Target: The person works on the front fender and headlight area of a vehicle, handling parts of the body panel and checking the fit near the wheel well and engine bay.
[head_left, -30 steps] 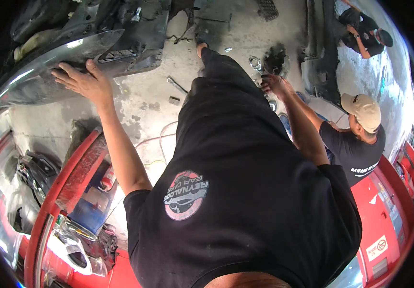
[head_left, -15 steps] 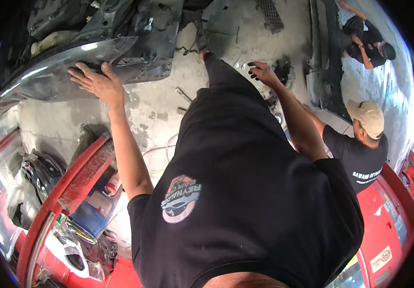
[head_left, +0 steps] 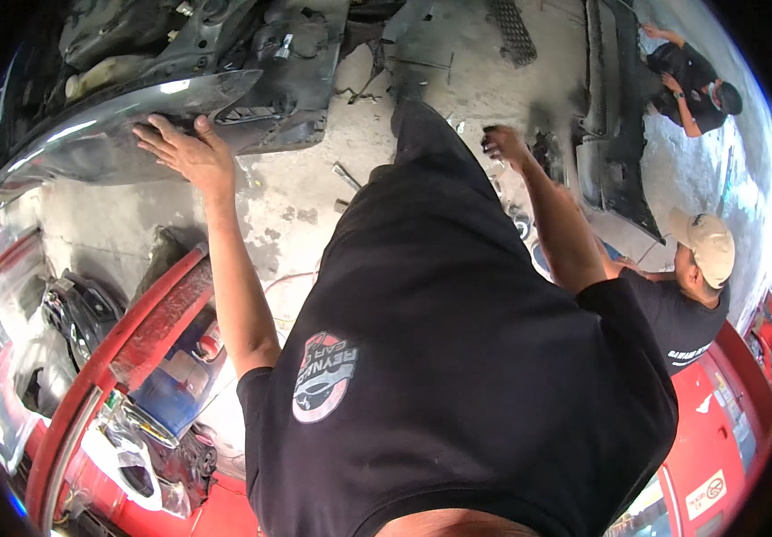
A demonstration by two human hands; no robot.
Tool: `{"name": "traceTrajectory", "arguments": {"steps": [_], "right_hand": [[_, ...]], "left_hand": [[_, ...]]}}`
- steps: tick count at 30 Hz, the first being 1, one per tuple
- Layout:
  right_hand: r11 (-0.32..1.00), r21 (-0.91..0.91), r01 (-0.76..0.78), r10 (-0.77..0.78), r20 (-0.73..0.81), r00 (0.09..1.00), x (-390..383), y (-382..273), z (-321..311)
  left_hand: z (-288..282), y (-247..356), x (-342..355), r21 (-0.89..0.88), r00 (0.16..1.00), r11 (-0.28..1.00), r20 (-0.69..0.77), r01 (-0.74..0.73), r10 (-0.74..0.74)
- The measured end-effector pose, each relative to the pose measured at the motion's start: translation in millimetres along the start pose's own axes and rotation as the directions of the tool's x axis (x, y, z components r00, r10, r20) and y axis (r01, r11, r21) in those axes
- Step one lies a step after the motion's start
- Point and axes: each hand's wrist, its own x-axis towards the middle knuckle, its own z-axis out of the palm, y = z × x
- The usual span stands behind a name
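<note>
Glossy dark panel (head_left: 91,154), matt concrete floor (head_left: 301,183)

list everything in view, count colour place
floor: 1, grey, upper half
curved panel: 1, dark grey, upper left
car parts: several, dark, top left
mesh piece: 1, dark, top
long panel: 1, black, upper right
metal tool: 1, grey, left of centre
beam: 1, red, lower left
container: 1, blue, right of beam
plastic part: 1, white, lower left
big panel: 1, red, lower right
nearer worker: 1, dark clothes, right
farther worker: 1, dark clothes, upper right
shirt: 1, black, centre
left hand: 1, bare, spread at curved panel
right hand: 1, bare, above floor
</note>
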Motion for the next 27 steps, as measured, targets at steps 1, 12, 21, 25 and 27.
{"name": "traceTrajectory", "arguments": {"steps": [1, 12, 21, 25, 27], "right_hand": [[0.996, -0.073, 0.055, -0.056, -0.02, 0.998, 4.0, -14.6, 6.8], [0.995, -0.021, 0.097, -0.097, 0.016, 0.995, -15.4, 15.8, 4.5], [0.968, 0.248, 0.041, -0.002, -0.154, 0.988, -64.0, 51.9, -22.9], [0.998, -0.069, 0.015, -0.026, -0.158, 0.987, -55.7, 29.1, -18.0], [0.999, 0.022, 0.029, -0.027, -0.098, 0.995, -57.1, 21.9, -21.8]], "left_hand": [[-0.3, 0.4, 0.1, 0.014, 1.0, 1.0, -0.006, -0.016, 0.016], [13.8, -3.9, -3.4, 0.058, 0.997, 0.998, -0.071, -0.031, 0.035], [1.8, 12.5, 5.5, 0.015, 0.998, 0.998, -0.031, -0.06, 0.06], [-1.6, 12.5, 4.1, -0.002, 0.996, 0.996, 0.008, -0.084, 0.084], [-0.7, 12.0, 4.2, 0.006, 0.998, 0.998, 0.011, -0.069, 0.069]]}}
